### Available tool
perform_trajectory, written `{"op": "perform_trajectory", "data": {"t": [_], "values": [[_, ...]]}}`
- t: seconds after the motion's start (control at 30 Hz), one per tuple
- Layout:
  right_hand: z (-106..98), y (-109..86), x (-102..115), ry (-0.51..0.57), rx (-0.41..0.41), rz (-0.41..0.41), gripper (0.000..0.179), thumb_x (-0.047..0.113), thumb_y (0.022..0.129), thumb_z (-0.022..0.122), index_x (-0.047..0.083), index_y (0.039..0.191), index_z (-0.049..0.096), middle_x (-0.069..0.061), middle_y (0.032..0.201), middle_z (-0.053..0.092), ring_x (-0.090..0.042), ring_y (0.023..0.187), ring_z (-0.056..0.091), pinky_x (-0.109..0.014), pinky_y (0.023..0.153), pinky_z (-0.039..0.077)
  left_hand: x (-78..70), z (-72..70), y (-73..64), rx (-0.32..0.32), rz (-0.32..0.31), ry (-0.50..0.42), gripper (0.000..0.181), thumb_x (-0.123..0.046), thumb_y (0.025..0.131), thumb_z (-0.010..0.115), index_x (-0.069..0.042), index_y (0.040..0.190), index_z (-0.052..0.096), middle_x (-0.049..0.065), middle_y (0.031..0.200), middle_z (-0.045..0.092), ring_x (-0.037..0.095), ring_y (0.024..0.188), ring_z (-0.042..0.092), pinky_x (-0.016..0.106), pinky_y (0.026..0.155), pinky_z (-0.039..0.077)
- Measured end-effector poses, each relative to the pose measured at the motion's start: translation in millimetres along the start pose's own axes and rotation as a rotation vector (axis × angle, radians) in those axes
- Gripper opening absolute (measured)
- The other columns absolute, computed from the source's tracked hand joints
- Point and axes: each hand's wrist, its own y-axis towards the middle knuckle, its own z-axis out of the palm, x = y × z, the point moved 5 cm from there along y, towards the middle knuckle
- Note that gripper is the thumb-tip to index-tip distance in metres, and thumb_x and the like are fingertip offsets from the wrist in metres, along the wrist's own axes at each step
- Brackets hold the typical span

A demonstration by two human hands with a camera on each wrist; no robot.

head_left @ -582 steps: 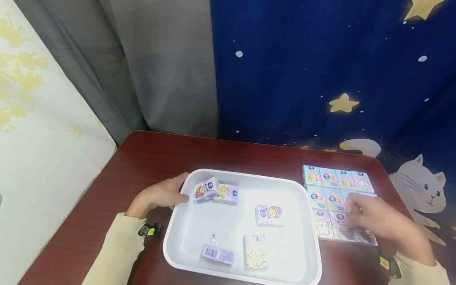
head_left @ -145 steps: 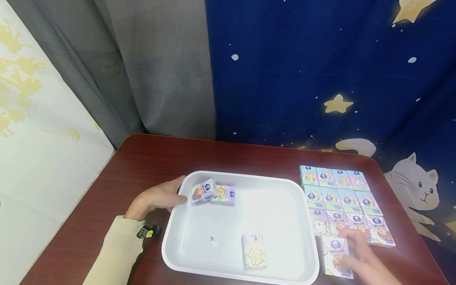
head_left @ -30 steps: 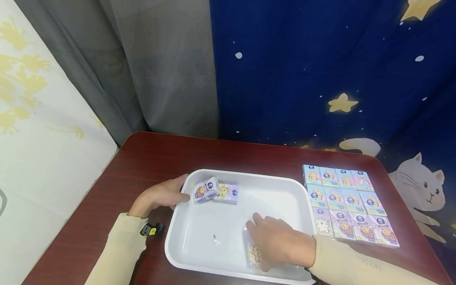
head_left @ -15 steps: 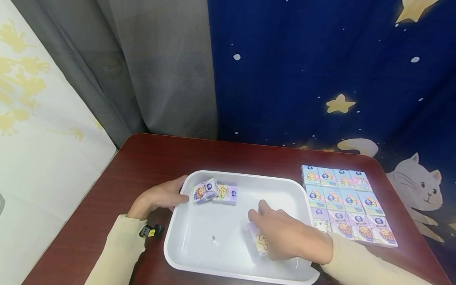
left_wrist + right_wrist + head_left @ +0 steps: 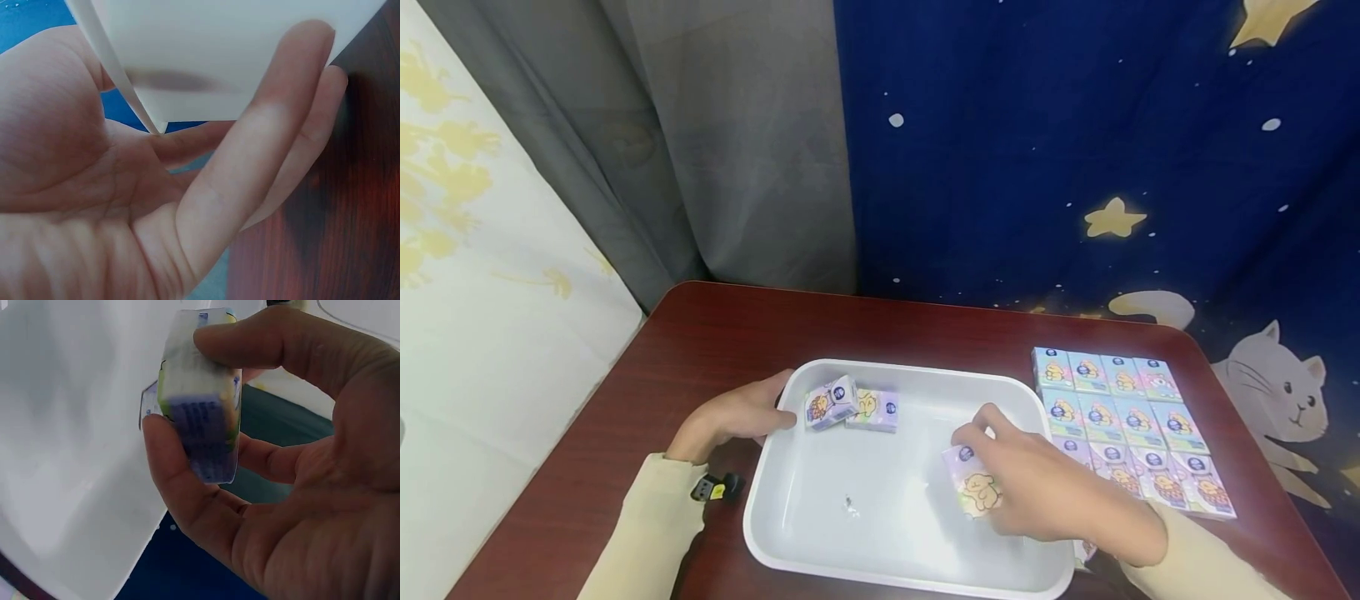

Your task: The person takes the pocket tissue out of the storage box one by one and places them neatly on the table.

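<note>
My left hand (image 5: 741, 414) grips the left rim of a white plastic tray (image 5: 835, 564); the left wrist view shows the fingers curled along the outside of the tray wall (image 5: 187, 50). Over the tray's right side, my right hand (image 5: 1037, 483) holds a small pocket tissue pack (image 5: 976, 483) with a cartoon bear on a lilac print. The right wrist view has that pack (image 5: 203, 400) pinched between thumb and fingers, its printed end showing. Two more packs lie in the tray's far left corner: a tilted pack (image 5: 831, 403) leaning on a flat pack (image 5: 874, 412).
Right of the tray, several tissue packs (image 5: 1138, 421) lie in three tight rows on the red-brown table (image 5: 925, 327). One more pack (image 5: 1083, 552) shows partly beneath my right forearm. A small clear scrap (image 5: 850, 505) lies in the tray. Curtains (image 5: 1000, 150) hang behind the table.
My right hand has lifted the bear-print pack off the tray floor and moved it to the right. Earlier, other packs went from the tray to the rows. My left hand stays at the rim.
</note>
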Motion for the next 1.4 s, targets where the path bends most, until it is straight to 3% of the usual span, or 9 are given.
{"op": "perform_trajectory", "data": {"t": [0.4, 0.67, 1.0, 1.1, 1.3, 1.4], "values": [[-7, -22.1, -41, 0.11, -0.095, -0.082, 0.082, 0.021, 0.071, 0.104, 0.015, 0.144, 0.069, 0.003, 0.123, 0.06, -0.009, 0.083, 0.055, -0.025, 0.068, 0.054, -0.9, 0.2, -0.1, 0.006, -0.002, -0.004, 0.079, -0.01, 0.099, 0.079, -0.003, 0.162, 0.032, 0.021, 0.124, 0.071, 0.036, 0.094, 0.08, 0.054, 0.07, 0.068], [-7, -37.6, -69, 0.237, -0.099, 0.067, 0.088, 0.026, 0.07, 0.106, 0.017, 0.147, 0.065, -0.007, 0.14, 0.063, -0.018, 0.095, 0.063, -0.025, 0.072, 0.062, -0.7, 0.0, -0.5, 0.0, -0.007, -0.005, 0.077, -0.008, 0.1, 0.078, -0.002, 0.162, 0.032, 0.021, 0.123, 0.071, 0.036, 0.094, 0.08, 0.055, 0.069, 0.068], [-5, -60.7, -102, 0.32, -0.105, 0.173, 0.099, 0.032, 0.07, 0.105, 0.019, 0.156, 0.058, -0.02, 0.155, 0.056, -0.023, 0.098, 0.066, -0.038, 0.079, 0.067, -1.7, 0.5, -0.7, 0.004, -0.005, -0.005, 0.077, -0.008, 0.099, 0.078, -0.002, 0.162, 0.033, 0.022, 0.123, 0.071, 0.036, 0.094, 0.08, 0.055, 0.07, 0.068], [-3, -68.7, -113, 0.329, -0.109, 0.224, 0.105, 0.037, 0.07, 0.105, 0.018, 0.16, 0.054, -0.02, 0.153, 0.058, -0.024, 0.1, 0.066, -0.046, 0.082, 0.068, -1.7, 0.5, -0.5, 0.007, -0.001, -0.006, 0.078, -0.009, 0.099, 0.078, -0.003, 0.162, 0.032, 0.022, 0.124, 0.07, 0.037, 0.095, 0.08, 0.055, 0.07, 0.068], [6, -82.4, -133, 0.315, -0.092, 0.271, 0.105, 0.036, 0.074, 0.102, 0.012, 0.162, 0.05, -0.017, 0.149, 0.06, -0.024, 0.105, 0.066, -0.047, 0.09, 0.066, -1.0, 0.5, 0.1, 0.003, -0.003, -0.01, 0.078, -0.009, 0.099, 0.078, -0.004, 0.162, 0.033, 0.021, 0.124, 0.071, 0.037, 0.095, 0.08, 0.055, 0.07, 0.068], [13, -88.7, -145, 0.324, -0.056, 0.372, 0.108, 0.042, 0.072, 0.102, 0.015, 0.163, 0.05, -0.017, 0.148, 0.059, -0.026, 0.111, 0.064, -0.055, 0.096, 0.064, -0.4, 0.7, 0.3, 0.004, -0.004, -0.016, 0.078, -0.009, 0.099, 0.079, -0.004, 0.163, 0.033, 0.021, 0.124, 0.071, 0.038, 0.095, 0.08, 0.055, 0.069, 0.068]]}}
